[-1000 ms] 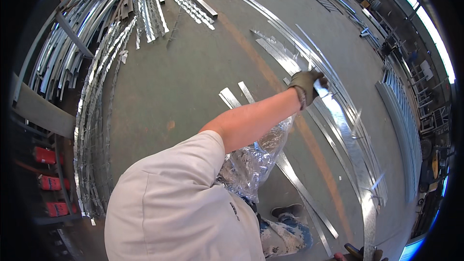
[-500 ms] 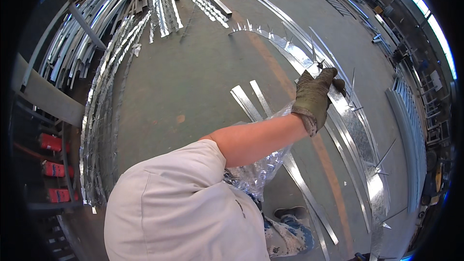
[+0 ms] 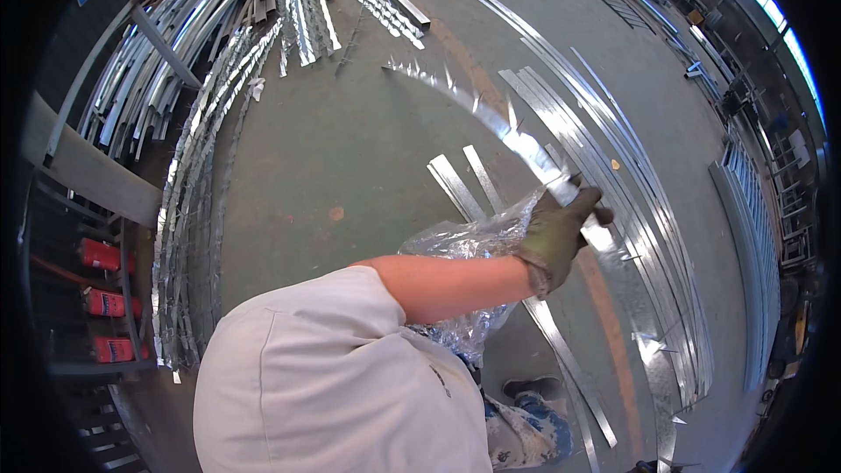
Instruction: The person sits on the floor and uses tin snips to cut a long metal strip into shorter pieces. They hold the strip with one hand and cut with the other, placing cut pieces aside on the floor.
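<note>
A long metal strip point(image 3: 533, 154) is held by the gloved left hand point(image 3: 554, 235), the glove being closed around it near the middle of the visible length. The grip is narrow, with the strip passed through it: one part is carried beyond the hand toward the upper left, bowed and narrowing to its far tip, while the other is extended past the glove toward the lower edge of the view. Along both parts, thin pointed bits are seen standing off the metal. By the lower end, a dark shape point(image 3: 646, 466) is only partly shown; whether it belongs to the right hand cannot be told, nor can the state of that hand's grip.

To the right of the glove, a row of flat metal strips point(image 3: 653, 250) is laid lengthwise on the floor point(image 3: 298, 158), and part of it is crossed by the held strip in this view. Under the bare forearm, crumpled clear film point(image 3: 464, 238) is gathered close to the body. Beyond the film, shorter strips point(image 3: 454, 182) are laid on the floor, near an orange line point(image 3: 613, 333). Well apart on the left, a bundle of long shiny lengths point(image 3: 180, 210) is stretched along the floor, and red containers point(image 3: 111, 302) are stacked past it.
</note>
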The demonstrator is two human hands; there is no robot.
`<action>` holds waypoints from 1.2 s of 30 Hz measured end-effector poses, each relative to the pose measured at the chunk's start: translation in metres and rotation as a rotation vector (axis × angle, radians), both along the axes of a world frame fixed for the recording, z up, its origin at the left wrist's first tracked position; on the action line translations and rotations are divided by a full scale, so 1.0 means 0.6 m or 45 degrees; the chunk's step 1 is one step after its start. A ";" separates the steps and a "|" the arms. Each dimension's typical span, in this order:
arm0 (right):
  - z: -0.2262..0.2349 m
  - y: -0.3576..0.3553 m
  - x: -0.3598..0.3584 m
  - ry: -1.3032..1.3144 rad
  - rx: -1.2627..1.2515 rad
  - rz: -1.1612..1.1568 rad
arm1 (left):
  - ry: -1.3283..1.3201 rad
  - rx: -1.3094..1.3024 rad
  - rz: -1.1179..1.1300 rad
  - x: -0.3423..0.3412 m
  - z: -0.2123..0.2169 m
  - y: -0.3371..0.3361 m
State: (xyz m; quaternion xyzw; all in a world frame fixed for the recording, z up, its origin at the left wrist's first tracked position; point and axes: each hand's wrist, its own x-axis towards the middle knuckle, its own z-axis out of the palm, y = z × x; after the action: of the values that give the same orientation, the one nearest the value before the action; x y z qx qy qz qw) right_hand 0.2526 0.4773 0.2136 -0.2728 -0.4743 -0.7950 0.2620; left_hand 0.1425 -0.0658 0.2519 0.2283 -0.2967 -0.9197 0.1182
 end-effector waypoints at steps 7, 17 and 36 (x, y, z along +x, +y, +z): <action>0.058 -0.128 0.007 -0.917 2.027 -2.238 | -0.152 0.520 -0.150 -0.009 -0.204 -0.025; 0.008 -0.159 0.010 -0.911 2.278 -2.382 | -0.175 0.690 -0.217 0.022 -0.247 -0.085; -0.034 -0.172 0.019 -1.073 2.430 -2.106 | -0.344 -0.306 -0.643 0.093 -0.269 -0.097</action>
State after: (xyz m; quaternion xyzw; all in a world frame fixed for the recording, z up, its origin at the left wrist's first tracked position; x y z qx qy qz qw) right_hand 0.2642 0.3739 0.1935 0.0760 0.5249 -0.7610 -0.3735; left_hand 0.1981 -0.1239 0.0902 0.2518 -0.4636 -0.8398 -0.1283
